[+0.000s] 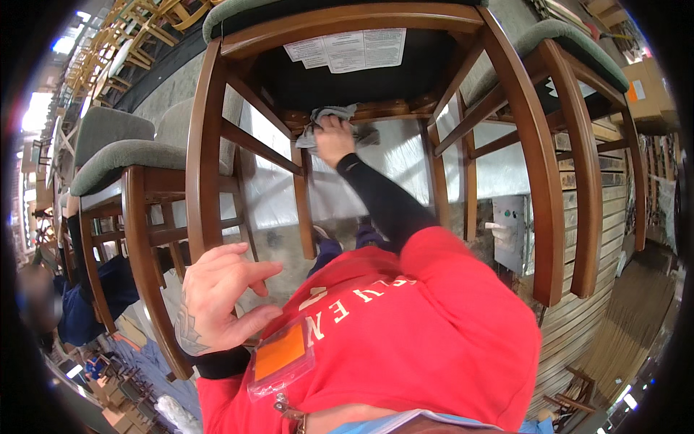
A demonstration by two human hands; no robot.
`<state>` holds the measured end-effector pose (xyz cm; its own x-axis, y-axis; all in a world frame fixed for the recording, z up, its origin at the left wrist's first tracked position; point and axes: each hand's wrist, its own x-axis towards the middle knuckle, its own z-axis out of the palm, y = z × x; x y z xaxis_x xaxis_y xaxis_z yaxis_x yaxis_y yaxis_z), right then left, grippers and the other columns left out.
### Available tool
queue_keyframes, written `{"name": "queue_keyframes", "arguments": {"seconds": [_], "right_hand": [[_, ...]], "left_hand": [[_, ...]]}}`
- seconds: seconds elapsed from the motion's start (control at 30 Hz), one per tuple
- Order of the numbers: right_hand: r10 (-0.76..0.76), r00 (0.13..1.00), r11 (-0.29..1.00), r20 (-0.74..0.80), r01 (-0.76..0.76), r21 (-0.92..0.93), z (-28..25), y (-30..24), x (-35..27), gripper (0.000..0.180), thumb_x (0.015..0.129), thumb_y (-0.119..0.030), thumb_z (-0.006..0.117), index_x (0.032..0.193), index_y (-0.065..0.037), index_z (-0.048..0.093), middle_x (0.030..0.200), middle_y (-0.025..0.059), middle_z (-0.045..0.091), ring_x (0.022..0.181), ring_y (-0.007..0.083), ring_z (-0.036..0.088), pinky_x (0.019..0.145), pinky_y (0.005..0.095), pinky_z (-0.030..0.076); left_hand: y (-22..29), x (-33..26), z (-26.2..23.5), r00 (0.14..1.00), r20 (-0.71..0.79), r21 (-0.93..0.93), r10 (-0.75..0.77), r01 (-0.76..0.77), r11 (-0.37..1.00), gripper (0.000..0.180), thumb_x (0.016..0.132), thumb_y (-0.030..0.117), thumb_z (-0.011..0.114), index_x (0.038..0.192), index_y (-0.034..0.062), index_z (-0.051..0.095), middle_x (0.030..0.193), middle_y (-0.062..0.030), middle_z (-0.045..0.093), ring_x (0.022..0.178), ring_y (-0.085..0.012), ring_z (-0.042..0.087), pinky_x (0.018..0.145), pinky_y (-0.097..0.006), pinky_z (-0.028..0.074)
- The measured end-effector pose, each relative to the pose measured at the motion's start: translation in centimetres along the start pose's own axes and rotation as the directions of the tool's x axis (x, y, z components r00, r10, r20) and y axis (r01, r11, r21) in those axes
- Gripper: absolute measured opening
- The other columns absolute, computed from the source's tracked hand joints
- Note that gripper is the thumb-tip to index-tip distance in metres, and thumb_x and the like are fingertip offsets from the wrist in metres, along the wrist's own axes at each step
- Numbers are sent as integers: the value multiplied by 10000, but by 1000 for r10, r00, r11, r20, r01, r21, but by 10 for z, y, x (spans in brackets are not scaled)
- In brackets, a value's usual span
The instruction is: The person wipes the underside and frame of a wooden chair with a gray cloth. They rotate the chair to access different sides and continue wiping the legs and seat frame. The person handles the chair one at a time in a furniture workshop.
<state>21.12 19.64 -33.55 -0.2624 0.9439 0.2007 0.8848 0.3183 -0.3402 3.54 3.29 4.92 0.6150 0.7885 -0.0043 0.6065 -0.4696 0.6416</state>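
Observation:
A brown wooden chair [354,20] stands over the middle of the view, its legs toward me and the dark underside of its seat showing, with white paper labels [347,52] on it. My right hand [335,139], in a black sleeve, presses a bunched grey cloth [309,137] against the chair's near lower rail beneath the seat. My fingers are closed over the cloth. Lower left, my left hand [228,295] hangs beside the chair's left leg [204,159]. Its index finger and thumb are apart, and nothing is in it.
More grey-upholstered chairs stand left [130,163] and right [578,58]. A grey control box [512,233] is fixed low at the right, by wooden slats [589,289]. A cardboard box [650,94] sits far right. Another person in dark blue [94,307] is at the left.

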Motion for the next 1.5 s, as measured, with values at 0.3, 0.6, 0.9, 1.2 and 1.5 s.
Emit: {"name": "queue_keyframes", "arguments": {"seconds": [0.3, 0.6, 0.9, 1.2, 1.5], "right_hand": [[326, 899, 934, -291, -354, -47, -74, 145, -55, 440, 727, -162, 715, 1161, -96, 742, 1308, 177, 608, 1229, 399, 562, 1073, 497, 434], [427, 737, 896, -524, -423, 135, -62, 140, -41, 440, 738, -73, 701, 1169, 1, 650, 1225, 238, 600, 1192, 472, 524, 1044, 526, 425], [371, 781, 928, -502, -299, 222, -89, 132, -50, 546, 712, 11, 617, 1248, -88, 660, 1103, 220, 592, 1127, 445, 526, 998, 499, 437], [741, 591, 665, -320, -577, 475, -48, 124, -73, 528, 716, 69, 580, 1240, 6, 581, 1112, 264, 591, 1138, 475, 515, 977, 521, 418], [777, 369, 626, -510, -535, 568, -129, 111, 11, 967, 793, 74, 518, 1623, 25, 24, 1595, 324, 289, 1490, 469, 278, 1265, 496, 158]], "left_hand": [[1, -3, 2, 996, -93, -52, -12, 7, 999, 481, 600, 202, 872, 1044, 65, 747, 692, -8, 630, 698, -230, 662, 968, -446, 543], [4, 0, -1, 998, -57, -35, -3, 1, 999, 486, 572, 210, 874, 1023, 81, 745, 692, -7, 635, 707, -237, 666, 962, -449, 546], [1, 2, -1, 1000, -4, 2, 12, -12, 1000, 499, 568, 224, 879, 1018, 59, 741, 693, -19, 650, 706, -258, 674, 958, -463, 544], [-5, -3, 2, 997, -68, -35, 31, -33, 999, 504, 582, 266, 869, 1013, 38, 741, 690, -19, 650, 695, -262, 670, 944, -479, 549], [-3, -3, 8, 997, -73, -25, -27, 25, 999, 482, 593, 261, 867, 1006, 45, 740, 697, -17, 647, 707, -257, 669, 953, -475, 545]]}}
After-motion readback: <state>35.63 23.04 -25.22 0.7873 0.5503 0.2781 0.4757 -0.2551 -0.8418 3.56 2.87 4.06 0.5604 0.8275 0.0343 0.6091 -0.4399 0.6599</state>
